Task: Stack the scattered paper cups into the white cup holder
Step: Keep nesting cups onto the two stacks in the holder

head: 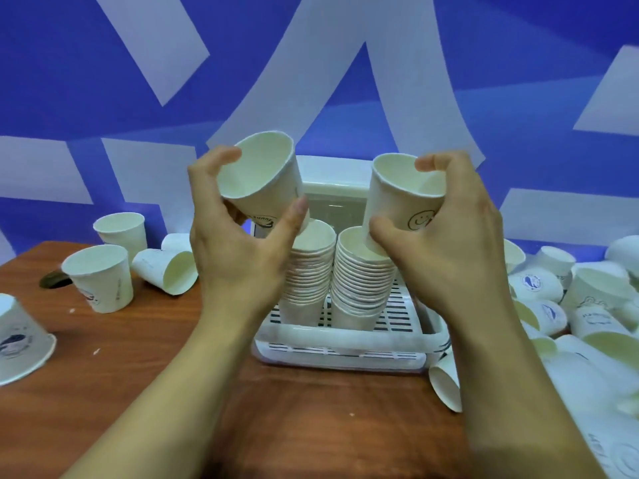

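Wooden table [311,426], brown, running near to far. At centre, toward the far edge: white cup holder [345,335], a slatted tray with a low rim. Inside it, two nested stacks touching side by side, mouths up: left stack [307,271], right stack [359,281]. Loose paper cups [98,278] to the left, few, upright or tipped; denser heap [587,305] to the right.

Left hand [242,250] above left stack, fingers and thumb curled round the wall of a tilted cup [262,188], clear of the stack. Right hand [449,257] gripping smiley cup [397,198], thumb on wall, fingers hooked at rim. Base at right stack's mouth, seating hidden.

Judged very light, thin-walled, easily dented; rolled rim likely stiffest. Best held loosely round mid-wall, unsqueezed, and lowered straight to nest.
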Demonstrator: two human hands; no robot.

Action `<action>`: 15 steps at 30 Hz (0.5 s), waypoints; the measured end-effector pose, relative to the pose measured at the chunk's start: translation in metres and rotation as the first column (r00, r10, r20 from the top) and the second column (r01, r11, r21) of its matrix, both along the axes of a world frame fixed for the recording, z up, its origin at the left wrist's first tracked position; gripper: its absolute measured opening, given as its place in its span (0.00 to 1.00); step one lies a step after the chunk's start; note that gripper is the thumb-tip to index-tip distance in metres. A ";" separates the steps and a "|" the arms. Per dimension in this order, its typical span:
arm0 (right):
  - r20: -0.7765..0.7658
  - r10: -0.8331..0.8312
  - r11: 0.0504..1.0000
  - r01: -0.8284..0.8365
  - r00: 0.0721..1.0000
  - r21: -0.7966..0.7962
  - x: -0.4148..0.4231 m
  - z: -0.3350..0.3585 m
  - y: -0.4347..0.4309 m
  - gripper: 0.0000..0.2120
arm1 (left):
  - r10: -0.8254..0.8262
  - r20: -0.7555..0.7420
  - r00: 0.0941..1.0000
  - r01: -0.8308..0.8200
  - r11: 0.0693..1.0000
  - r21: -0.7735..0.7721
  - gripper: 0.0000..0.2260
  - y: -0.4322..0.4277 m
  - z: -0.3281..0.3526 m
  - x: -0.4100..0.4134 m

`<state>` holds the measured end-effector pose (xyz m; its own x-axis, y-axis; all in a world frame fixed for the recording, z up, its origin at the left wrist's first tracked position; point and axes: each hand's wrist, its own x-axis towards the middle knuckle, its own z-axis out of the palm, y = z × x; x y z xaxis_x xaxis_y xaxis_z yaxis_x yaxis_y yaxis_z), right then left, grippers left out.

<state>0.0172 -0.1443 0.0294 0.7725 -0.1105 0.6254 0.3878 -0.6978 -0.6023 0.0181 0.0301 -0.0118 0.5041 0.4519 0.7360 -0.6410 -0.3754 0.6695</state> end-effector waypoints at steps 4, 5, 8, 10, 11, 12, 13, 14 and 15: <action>0.011 0.012 0.999 -0.012 1.000 -0.038 0.004 -0.008 0.008 0.29 | -0.005 -0.106 0.994 0.014 0.997 0.079 0.27 -0.004 -0.005 0.009; 0.027 0.011 0.999 -0.010 1.000 -0.033 0.005 -0.009 0.009 0.30 | -0.006 -0.128 0.992 0.019 0.995 0.099 0.27 -0.005 -0.006 0.010; 0.063 -0.005 1.000 0.006 0.998 -0.013 0.008 -0.012 0.011 0.30 | 0.012 -0.185 0.983 0.018 0.987 0.162 0.26 -0.004 -0.010 0.013; 0.059 -0.017 1.000 0.019 0.998 -0.025 0.009 -0.014 0.013 0.31 | 0.044 -0.215 0.976 0.002 0.978 0.211 0.25 -0.004 -0.012 0.013; 0.051 -0.024 0.999 0.027 0.998 -0.039 0.010 -0.016 0.014 0.31 | 0.061 -0.230 0.971 -0.006 0.972 0.236 0.25 -0.005 -0.013 0.013; 0.043 -0.027 0.998 0.030 0.999 -0.056 0.010 -0.018 0.015 0.31 | 0.079 -0.241 0.967 -0.014 0.966 0.259 0.24 -0.006 -0.014 0.013; 0.031 -0.022 0.997 0.024 0.999 -0.072 0.010 -0.020 0.016 0.31 | 0.096 -0.248 0.964 -0.025 0.960 0.278 0.23 -0.007 -0.015 0.013; 0.013 -0.009 0.996 0.010 1.000 -0.089 0.011 -0.021 0.017 0.31 | 0.114 -0.251 0.961 -0.036 0.955 0.294 0.22 -0.008 -0.015 0.013; -0.007 0.003 0.994 -0.004 1.000 -0.108 0.012 -0.023 0.018 0.31 | 0.131 -0.253 0.959 -0.048 0.949 0.310 0.21 -0.008 -0.015 0.013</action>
<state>0.0291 -0.1262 0.0068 0.7767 -0.0397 0.6286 0.3870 -0.7573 -0.5260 0.0312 0.0222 -0.0272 0.6678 0.2854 0.6874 -0.4084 -0.6316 0.6590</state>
